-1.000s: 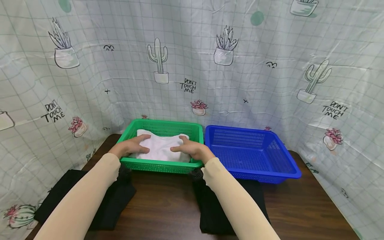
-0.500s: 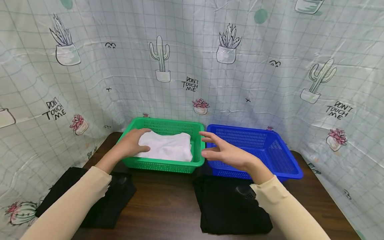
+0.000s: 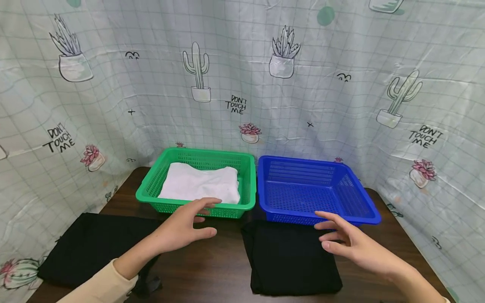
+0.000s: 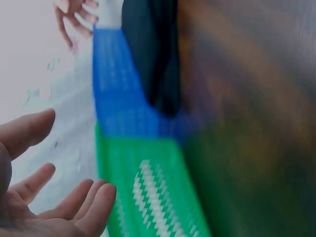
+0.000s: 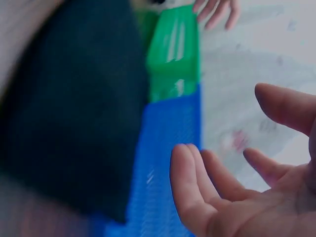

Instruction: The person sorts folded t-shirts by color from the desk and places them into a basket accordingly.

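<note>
Folded white cloth (image 3: 201,183) lies flat inside the green basket (image 3: 248,207) at the back left. My left hand (image 3: 179,227) hovers in front of that basket's near rim, fingers loosely spread and holding nothing. On the right, my right hand (image 3: 352,242) is in the air beside a folded black cloth (image 3: 293,261), its fingers relaxed and nothing in them. Both hands also show with bare, parted fingers in the wrist views. Close behind the black cloth stands the blue basket (image 3: 303,198), with nothing inside it.
A second black cloth (image 3: 98,244) lies at the left of the brown wooden table (image 3: 204,273), partly behind my left forearm. The two baskets stand side by side against a printed curtain (image 3: 227,63) that hangs at the back and sides.
Both hands have let go of the white cloth, which stays in the green basket. They have drawn back toward me, the right one also moving far to the right.
</note>
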A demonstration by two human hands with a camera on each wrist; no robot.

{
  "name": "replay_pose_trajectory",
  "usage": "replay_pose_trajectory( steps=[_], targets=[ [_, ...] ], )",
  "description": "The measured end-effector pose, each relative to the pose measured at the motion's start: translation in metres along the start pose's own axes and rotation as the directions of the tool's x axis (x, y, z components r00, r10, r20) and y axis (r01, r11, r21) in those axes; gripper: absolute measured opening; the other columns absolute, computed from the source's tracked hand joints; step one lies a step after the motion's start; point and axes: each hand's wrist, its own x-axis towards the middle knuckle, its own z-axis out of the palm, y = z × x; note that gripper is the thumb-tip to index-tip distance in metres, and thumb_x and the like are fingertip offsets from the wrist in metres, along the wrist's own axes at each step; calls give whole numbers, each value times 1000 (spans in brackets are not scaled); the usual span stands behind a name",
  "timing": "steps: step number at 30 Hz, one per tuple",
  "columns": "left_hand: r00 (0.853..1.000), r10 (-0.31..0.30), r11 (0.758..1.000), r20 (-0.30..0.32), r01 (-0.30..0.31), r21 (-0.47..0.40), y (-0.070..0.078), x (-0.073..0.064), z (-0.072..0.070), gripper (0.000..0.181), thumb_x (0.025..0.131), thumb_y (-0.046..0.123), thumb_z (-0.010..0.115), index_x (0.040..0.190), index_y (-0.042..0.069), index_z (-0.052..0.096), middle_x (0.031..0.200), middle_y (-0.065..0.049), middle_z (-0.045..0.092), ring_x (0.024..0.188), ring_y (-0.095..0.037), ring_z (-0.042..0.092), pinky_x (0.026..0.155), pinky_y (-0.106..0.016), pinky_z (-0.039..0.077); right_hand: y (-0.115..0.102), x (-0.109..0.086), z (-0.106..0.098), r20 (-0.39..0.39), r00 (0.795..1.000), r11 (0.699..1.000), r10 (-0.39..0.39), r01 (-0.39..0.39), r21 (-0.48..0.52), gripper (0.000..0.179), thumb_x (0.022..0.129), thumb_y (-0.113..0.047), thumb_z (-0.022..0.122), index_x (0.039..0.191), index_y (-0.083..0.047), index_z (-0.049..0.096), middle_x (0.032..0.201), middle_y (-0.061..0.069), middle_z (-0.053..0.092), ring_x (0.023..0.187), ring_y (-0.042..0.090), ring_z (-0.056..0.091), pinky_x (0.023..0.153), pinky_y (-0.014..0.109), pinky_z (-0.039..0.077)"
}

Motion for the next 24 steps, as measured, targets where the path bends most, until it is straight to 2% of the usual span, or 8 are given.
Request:
replay_pose_trajectory(
  steps=[3, 5, 9, 12, 16, 20, 24],
  targets=[
    [998, -32, 994, 62, 38, -107, -1, -1, 19, 69, 99, 27, 79, 159, 15, 47, 153, -17, 55, 133, -38, 60, 108, -48, 54, 24, -12, -4, -40, 999, 999, 35, -36, -22, 70, 109, -16, 62, 168, -8, 24, 155, 33, 40, 124, 14, 65, 90, 29, 59],
    [993, -56, 981, 103, 74, -178, -2, 0, 30, 71, 99, 26, 79, 161, 15, 45, 152, -19, 55, 134, -40, 59, 108, -48, 53, 38, -17, -6, -39, 996, 997, 82, -83, -7, 73, 110, -16, 62, 168, -5, 19, 155, 36, 36, 126, 23, 65, 91, 35, 60],
    [978, -125, 943, 170, 171, -286, -7, 3, 51, 77, 97, 22, 82, 162, 18, 41, 152, -24, 52, 134, -43, 58, 107, -51, 54, 59, -24, -6, 15, 981, 977, 193, -193, 92, 82, 111, -17, 59, 168, -2, 3, 156, 44, 23, 128, 42, 62, 95, 53, 60],
    [960, -179, 905, 216, 246, -346, -9, 5, 64, 81, 96, 20, 82, 164, 19, 38, 153, -26, 49, 134, -43, 58, 102, -54, 56, 67, -26, -4, 60, 969, 955, 240, -246, 167, 85, 111, -17, 57, 167, -3, -5, 155, 48, 16, 129, 48, 60, 95, 61, 58],
    [935, -218, 859, 280, 320, -400, -9, 9, 78, 85, 96, 18, 82, 166, 19, 33, 153, -28, 48, 134, -44, 58, 99, -58, 56, 72, -27, -2, 100, 959, 928, 265, -282, 243, 85, 113, -19, 54, 167, -6, -11, 156, 48, 14, 134, 48, 55, 97, 59, 58],
    [918, -221, 828, 329, 355, -434, -7, 14, 88, 87, 95, 15, 82, 166, 20, 32, 153, -28, 47, 133, -42, 59, 101, -60, 54, 74, -27, -2, 129, 948, 899, 292, -318, 300, 82, 115, -23, 50, 168, -10, -11, 161, 45, 10, 142, 49, 45, 102, 55, 56],
    [906, -203, 797, 370, 372, -475, -4, 21, 97, 88, 95, 13, 80, 167, 19, 29, 153, -25, 48, 129, -35, 63, 106, -59, 52, 75, -26, -2, 158, 937, 874, 313, -349, 339, 79, 116, -27, 46, 169, -13, -11, 165, 42, 2, 147, 52, 37, 104, 57, 54]
  ],
)
